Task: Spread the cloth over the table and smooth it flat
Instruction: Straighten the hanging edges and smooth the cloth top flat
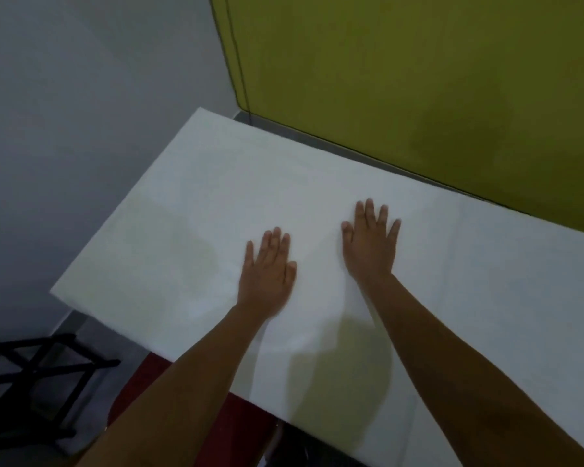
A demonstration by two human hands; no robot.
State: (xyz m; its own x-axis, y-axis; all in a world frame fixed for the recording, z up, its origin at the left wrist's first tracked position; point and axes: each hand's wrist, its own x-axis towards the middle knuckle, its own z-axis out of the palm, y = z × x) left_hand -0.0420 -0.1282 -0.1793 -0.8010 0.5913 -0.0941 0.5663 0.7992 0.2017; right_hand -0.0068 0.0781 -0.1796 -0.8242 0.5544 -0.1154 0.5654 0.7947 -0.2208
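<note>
**Cloth spread, smoothing under way**

Nearest the camera are our two bare forearms, running up from the bottom edge of the frame toward the middle. They end in the left hand (267, 274) and the right hand (371, 244), both laid palm-down on the white cloth (189, 210). The fingers of each hand are straight and only slightly fanned, the thumbs held a little apart — flat on the fabric, pinching nothing. The right hand sits a bit higher in the frame than the left, with a gap of bare cloth between them.

The cloth covers the table from its far corner at upper centre down to the lower right, and no tabletop shows anywhere. Faint fold lines cross the fabric around and between the hands, and one long crease runs down toward the bottom edge near the left forearm.

We judge the spreading done and the smoothing partly done — what we think remains is pressing those creases outward toward the edges. A green wall (418, 79) fills the upper right, and a dark rack (31, 375) stands at lower left
</note>
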